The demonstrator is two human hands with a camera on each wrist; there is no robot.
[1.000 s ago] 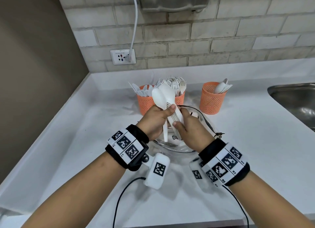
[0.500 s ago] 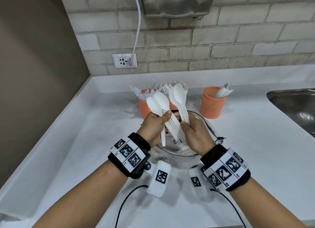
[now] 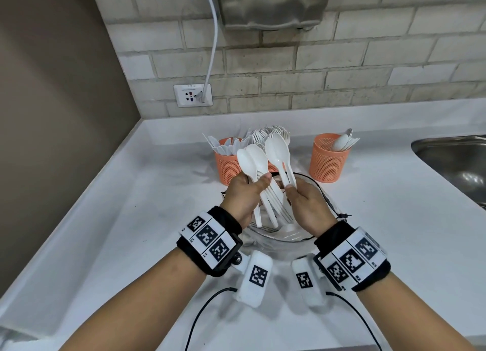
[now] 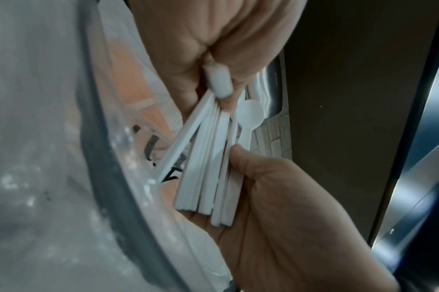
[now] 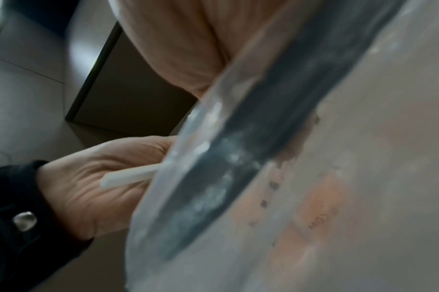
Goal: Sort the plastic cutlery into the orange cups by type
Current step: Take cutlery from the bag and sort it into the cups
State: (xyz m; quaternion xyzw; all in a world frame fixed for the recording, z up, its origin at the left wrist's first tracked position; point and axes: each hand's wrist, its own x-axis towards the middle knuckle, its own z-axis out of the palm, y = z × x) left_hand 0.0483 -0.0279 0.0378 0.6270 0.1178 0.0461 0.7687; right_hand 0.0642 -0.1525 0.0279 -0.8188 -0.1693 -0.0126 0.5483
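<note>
My left hand (image 3: pixel 256 183) grips a fanned bundle of white plastic cutlery (image 3: pixel 252 161), spoon bowls up, over a clear bowl (image 3: pixel 278 236). My right hand (image 3: pixel 290 186) pinches the handles of two or three white spoons (image 3: pixel 277 148), held just right of the bundle. In the left wrist view my left hand (image 4: pixel 238 158) holds the handles (image 4: pixel 208 177) and the right hand's fingers (image 4: pixel 213 59) pinch them from above. At the back stand orange mesh cups: one with knives (image 3: pixel 227 164), one with forks, mostly hidden behind the bundle, and one with spoons (image 3: pixel 327 161).
A steel sink (image 3: pixel 455 161) lies at the right edge of the white counter (image 3: pixel 131 219). The brick wall carries a socket (image 3: pixel 193 95) with a white cable. Black cables run off my wrists across the counter's front.
My right hand has drawn some spoons out of the bundle and moved them to the right. Both hands have risen slightly above the bowl.
</note>
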